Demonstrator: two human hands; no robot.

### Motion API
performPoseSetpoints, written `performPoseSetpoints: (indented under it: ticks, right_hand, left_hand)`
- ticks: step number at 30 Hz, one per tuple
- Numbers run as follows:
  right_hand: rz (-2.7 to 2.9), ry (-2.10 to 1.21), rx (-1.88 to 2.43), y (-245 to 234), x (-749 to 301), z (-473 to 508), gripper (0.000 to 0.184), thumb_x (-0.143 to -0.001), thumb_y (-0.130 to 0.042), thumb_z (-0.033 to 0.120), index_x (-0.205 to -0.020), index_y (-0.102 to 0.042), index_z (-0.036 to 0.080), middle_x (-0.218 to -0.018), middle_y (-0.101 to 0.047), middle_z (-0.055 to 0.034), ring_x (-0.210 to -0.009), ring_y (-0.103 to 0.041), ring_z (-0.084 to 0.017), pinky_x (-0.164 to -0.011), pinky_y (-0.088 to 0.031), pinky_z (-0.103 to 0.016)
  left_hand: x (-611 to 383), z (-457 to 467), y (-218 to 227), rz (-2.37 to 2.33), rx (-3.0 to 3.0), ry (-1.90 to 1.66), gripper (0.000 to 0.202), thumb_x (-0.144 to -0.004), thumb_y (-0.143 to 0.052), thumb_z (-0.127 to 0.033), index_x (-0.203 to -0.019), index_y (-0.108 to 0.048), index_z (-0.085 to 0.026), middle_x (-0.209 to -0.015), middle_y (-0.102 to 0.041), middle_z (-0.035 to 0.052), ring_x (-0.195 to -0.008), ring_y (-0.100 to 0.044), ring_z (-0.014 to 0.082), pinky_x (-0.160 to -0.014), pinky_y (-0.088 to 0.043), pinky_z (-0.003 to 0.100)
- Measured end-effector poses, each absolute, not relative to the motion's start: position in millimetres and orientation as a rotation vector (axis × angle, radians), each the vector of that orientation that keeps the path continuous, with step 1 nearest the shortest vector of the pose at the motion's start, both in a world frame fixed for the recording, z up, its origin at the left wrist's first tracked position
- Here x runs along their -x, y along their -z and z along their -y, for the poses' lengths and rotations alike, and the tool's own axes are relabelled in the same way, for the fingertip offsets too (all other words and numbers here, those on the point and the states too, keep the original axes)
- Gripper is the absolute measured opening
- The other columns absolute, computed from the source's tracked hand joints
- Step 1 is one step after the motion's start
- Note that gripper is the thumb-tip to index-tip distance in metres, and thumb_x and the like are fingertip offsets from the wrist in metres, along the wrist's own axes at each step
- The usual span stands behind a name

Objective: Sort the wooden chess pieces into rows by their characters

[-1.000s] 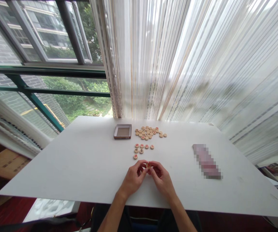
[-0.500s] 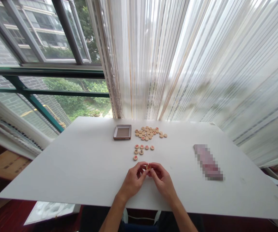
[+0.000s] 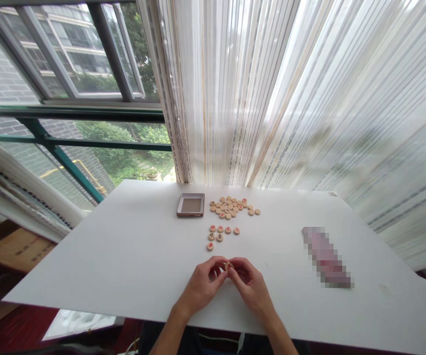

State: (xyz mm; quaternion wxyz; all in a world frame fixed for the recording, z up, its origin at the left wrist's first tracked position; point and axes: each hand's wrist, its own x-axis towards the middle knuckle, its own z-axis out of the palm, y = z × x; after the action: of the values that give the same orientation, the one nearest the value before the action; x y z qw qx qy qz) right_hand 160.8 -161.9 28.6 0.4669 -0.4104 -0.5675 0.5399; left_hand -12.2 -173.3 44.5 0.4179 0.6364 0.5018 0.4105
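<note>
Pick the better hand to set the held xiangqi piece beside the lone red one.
Left, probably: left hand and right hand both pinch the xiangqi piece, but left sits nearer the lone red piece.

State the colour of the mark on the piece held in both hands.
Red; the piece shows best in the head view.

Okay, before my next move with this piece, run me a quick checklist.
1. Held piece secured between left hand and right hand: ok.
2. Mark on it legible: cannot tell; red shows, but it's too small to read.
3. Marks showing on the seven nearer pieces: ok.
4. Marks showing across the farther cluster: not ok; many look blank.
5. Box open at the top: ok.
</note>
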Motion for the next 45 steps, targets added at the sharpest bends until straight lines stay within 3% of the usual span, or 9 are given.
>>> performPoseSetpoints:
  ticks: [18, 24, 32, 45]
  right_hand:
    - [1.41, -1.326, 1.143, -31.8, -156.9, 162.9, 0.025, -0.089, -0.066, 0.046, -0.089, -0.068, 0.021, -0.085, -0.075, -0.0072, -0.078, -0.072, -0.024, -0.073, -0.059, -0.034]
    - [1.41, -1.302, 1.114, -31.3, -157.6, 162.9, 0.027, -0.094, -0.059, 0.048, -0.097, -0.066, 0.022, -0.091, -0.075, -0.0075, -0.079, -0.072, -0.024, -0.072, -0.06, -0.034]
    - [1.412, -1.295, 1.032, -31.4, -157.5, 165.0, 0.023, -0.095, -0.058, 0.041, -0.108, -0.065, 0.023, -0.105, -0.073, -0.0091, -0.09, -0.071, -0.024, -0.084, -0.06, -0.038]
    - [1.51, -1.233, 1.035, -34.2, -157.7, 165.1, 0.02, -0.093, -0.063, 0.034, -0.109, -0.064, 0.022, -0.101, -0.072, -0.0083, -0.092, -0.07, -0.023, -0.084, -0.058, -0.035]
  left_hand:
    - [12.2, 176.6, -42.4, -1.307, -1.662, -0.973, 0.021, -0.088, -0.062, -0.027, -0.108, -0.068, -0.023, -0.094, -0.071, 0.0027, -0.075, -0.063, 0.0154, -0.072, -0.053, 0.026]
    - [12.2, 175.7, -40.6, -1.325, -1.646, -0.983, 0.023, -0.09, -0.061, -0.034, -0.11, -0.065, -0.023, -0.091, -0.072, 0.0032, -0.074, -0.063, 0.0158, -0.072, -0.053, 0.026]
    - [13.9, 173.8, -34.2, -1.313, -1.562, -1.032, 0.028, -0.093, -0.059, -0.039, -0.118, -0.062, -0.025, -0.097, -0.074, 0.0029, -0.079, -0.067, 0.0166, -0.077, -0.055, 0.028]
    - [17.1, 174.3, -33.8, -1.263, -1.508, -1.044, 0.03, -0.093, -0.06, -0.039, -0.118, -0.063, -0.023, -0.104, -0.074, 0.0062, -0.09, -0.07, 0.0191, -0.084, -0.055, 0.029]
